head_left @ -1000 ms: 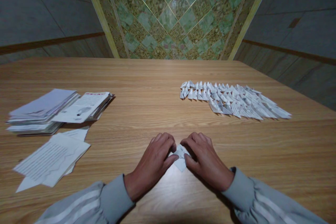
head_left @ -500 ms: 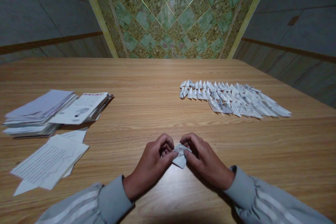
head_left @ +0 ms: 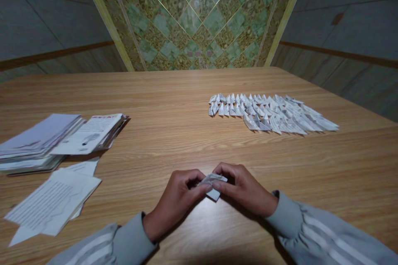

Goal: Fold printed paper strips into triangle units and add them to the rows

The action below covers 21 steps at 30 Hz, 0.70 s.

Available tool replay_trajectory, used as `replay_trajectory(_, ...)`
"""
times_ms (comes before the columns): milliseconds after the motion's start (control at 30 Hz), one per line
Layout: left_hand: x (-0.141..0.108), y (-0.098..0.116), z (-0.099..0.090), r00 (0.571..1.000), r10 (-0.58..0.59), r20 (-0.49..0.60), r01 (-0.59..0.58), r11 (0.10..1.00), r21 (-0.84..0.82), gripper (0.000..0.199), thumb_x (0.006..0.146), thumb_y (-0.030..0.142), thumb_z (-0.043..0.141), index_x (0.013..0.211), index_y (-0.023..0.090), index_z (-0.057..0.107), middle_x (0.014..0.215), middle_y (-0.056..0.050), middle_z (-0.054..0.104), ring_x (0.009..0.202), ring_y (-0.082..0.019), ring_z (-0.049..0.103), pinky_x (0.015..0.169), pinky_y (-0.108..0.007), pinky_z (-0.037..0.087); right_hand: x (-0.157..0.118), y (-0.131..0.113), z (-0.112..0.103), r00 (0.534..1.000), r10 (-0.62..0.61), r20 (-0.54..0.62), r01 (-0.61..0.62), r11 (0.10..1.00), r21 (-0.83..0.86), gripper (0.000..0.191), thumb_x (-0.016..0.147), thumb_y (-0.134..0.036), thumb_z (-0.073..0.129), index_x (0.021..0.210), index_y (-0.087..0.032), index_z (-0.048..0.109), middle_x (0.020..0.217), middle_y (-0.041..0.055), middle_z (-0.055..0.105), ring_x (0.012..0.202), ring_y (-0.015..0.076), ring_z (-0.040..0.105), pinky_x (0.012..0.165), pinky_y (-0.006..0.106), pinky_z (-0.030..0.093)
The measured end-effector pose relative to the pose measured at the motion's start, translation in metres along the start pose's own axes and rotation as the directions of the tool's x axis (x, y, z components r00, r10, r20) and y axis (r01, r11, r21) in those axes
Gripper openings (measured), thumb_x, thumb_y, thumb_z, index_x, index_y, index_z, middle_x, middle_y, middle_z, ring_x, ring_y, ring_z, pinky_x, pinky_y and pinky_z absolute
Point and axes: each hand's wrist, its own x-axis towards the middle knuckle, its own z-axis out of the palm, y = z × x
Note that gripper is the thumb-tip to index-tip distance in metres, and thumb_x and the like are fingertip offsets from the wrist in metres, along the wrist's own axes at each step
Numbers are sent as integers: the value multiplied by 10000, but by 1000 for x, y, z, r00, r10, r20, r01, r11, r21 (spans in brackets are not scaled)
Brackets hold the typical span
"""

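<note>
A small folded piece of paper (head_left: 214,194) is pinched between my two hands, low in the middle of the view. My left hand (head_left: 180,198) grips its left side, thumb in front and fingers curled behind. On the other side my right hand (head_left: 244,188) holds it the same way, thumb pressed on the near face. One pointed corner of the paper hangs below the thumbs. The fingers behind hide part of its far side. Beyond my hands, to the right, stand rows of folded paper boats (head_left: 264,112), packed close together.
The wooden table (head_left: 155,132) runs back to a green tiled wall (head_left: 199,16). At the left lie a thick stack of papers (head_left: 40,136), a smaller stack with a printed top sheet (head_left: 90,134), and loose lined sheets (head_left: 56,198) nearer me.
My thumbs have moved closer together on the folded paper, and its upper part is tilted differently. The whole view has shifted and rotated slightly; the stacks and paper boats stay on the table.
</note>
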Motion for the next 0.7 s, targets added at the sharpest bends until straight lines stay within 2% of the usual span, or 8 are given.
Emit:
replay_trajectory(100, -1, -1, -1, 999, -19, -29, 17, 998, -64, 262, 853, 331, 651, 674, 139, 638, 622, 5, 582, 602, -123, 496, 562, -237, 362, 1, 3, -4, 998, -17, -53, 13, 996, -84, 177, 861, -331, 680, 814, -160, 676, 691, -11, 614, 646, 134, 532, 585, 245, 358)
replay_trajectory(233, 0, -6, 0, 997, -77, -11, 74, 981, -180, 279, 854, 354, 654, 678, 152, 579, 605, 23, 548, 564, -108, 470, 540, -232, 360, 2, 2, -9, 982, -178, -63, 156, 952, -265, 142, 844, -311, 720, 855, -170, 717, 746, 15, 647, 726, 159, 559, 652, 267, 376)
replay_trajectory(333, 0, -8, 0, 996, -84, -12, 81, 977, -196, 294, 857, 366, 656, 673, 154, 566, 599, 20, 551, 561, -110, 476, 541, -235, 365, 2, 0, -10, 969, -242, -55, 216, 933, -289, 209, 893, -362, 667, 842, -165, 714, 734, 24, 650, 722, 159, 562, 665, 275, 382)
replay_trajectory(567, -2, -2, -1, 999, -25, -22, 21, 991, -135, 296, 863, 360, 653, 669, 150, 578, 629, 15, 541, 594, -114, 463, 553, -235, 361, -1, -2, -10, 986, -158, -52, 148, 975, -167, 391, 945, -478, 557, 741, -166, 676, 682, 4, 602, 678, 141, 554, 634, 262, 388)
replay_trajectory(700, 0, 3, -1, 999, -25, 40, 30, 991, -131, 179, 838, 318, 670, 812, 142, 672, 732, -15, 629, 672, -144, 536, 612, -250, 400, -1, -3, -11, 991, -130, -24, 125, 981, -151, 434, 932, -524, 548, 721, -162, 665, 680, 8, 599, 679, 149, 555, 631, 268, 387)
